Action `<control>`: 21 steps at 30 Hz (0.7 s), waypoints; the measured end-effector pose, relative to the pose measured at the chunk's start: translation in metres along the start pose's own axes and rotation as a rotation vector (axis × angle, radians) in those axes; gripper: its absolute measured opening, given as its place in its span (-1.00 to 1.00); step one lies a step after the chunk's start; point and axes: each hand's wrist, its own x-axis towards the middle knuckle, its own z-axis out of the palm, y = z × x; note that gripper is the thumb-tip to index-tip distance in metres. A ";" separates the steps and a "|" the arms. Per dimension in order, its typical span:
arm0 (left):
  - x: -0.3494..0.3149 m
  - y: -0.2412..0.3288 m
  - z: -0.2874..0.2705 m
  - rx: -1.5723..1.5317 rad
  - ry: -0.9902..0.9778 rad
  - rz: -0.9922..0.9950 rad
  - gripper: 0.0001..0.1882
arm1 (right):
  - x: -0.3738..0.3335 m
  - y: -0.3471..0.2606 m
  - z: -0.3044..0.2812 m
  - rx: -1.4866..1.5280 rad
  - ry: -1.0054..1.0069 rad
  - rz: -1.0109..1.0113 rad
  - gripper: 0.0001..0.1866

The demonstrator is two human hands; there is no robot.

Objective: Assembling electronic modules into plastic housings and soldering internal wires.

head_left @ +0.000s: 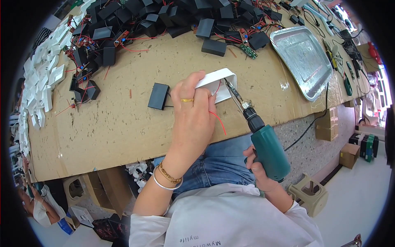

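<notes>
My left hand (190, 113) is closed around a white plastic housing (213, 77), holding it tilted over the cardboard-covered table with its open side towards the right. A red wire (219, 120) hangs out beneath my fingers. In my right hand (262, 175) is a green soldering gun (269, 150) with a black nose, gripped by its handle. Its thin metal tip reaches into the housing's open end; whether it touches anything inside is too small to tell. Just left of my left hand lies a black box (158, 96) with a dark lead running towards the housing.
Black boxes (123, 15) with red wires and small circuit boards heap along the far side. White housings (43, 74) pile up at the left. A metal tray (302, 55) lies at right, near hand tools. The gun's cable (307, 132) drops past the table edge. Another person (49, 206) sits lower left.
</notes>
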 end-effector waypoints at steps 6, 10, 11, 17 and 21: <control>0.000 0.000 0.000 0.008 -0.003 -0.003 -0.79 | 0.001 -0.001 0.001 0.043 0.010 0.056 -0.66; 0.000 -0.001 0.001 0.000 0.001 -0.006 -0.80 | 0.002 0.000 0.004 0.062 0.011 0.070 -0.66; 0.000 -0.001 0.001 0.000 0.001 -0.007 -0.80 | 0.003 0.000 0.004 0.059 0.011 0.071 -0.67; 0.000 -0.001 0.001 0.000 0.008 -0.006 -0.81 | -0.001 0.003 0.001 0.032 -0.005 0.152 -0.66; 0.000 -0.001 0.001 -0.003 0.003 -0.017 -0.82 | -0.002 0.004 0.001 0.085 -0.011 0.212 -0.62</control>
